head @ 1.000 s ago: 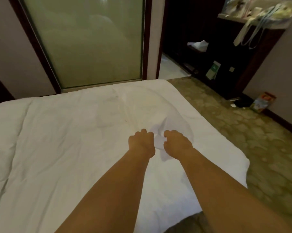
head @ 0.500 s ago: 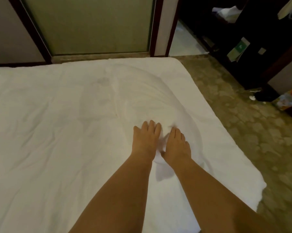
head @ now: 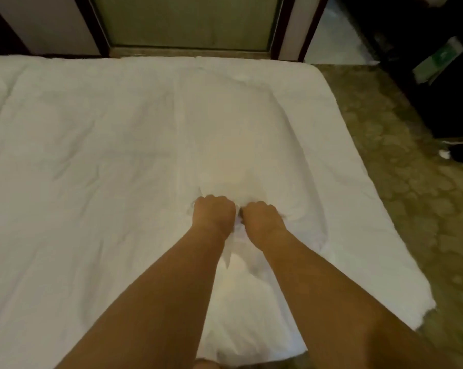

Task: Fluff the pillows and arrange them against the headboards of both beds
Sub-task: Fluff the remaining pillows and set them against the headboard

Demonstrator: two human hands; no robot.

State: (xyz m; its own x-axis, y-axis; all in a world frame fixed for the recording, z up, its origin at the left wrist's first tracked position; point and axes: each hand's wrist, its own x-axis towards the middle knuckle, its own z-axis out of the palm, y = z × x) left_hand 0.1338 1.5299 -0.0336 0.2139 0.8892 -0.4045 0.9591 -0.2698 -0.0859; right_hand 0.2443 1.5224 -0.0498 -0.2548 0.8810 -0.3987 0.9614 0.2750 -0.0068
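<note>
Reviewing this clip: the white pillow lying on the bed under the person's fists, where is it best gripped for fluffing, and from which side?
Probably at its two long side edges, one hand from each side. The pillow lies flat on the bed, lengthways away from the person. The left hand and right hand bunch only cloth at the near middle, which would lift fabric, not filling.

We see our two bare arms. Our left hand (head: 214,212) and right hand (head: 262,219) wear no rings.

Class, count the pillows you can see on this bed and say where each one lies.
1: a white pillow on the bed's right side, gripped by both the left hand and the right hand. Others may lie out of view.
</note>
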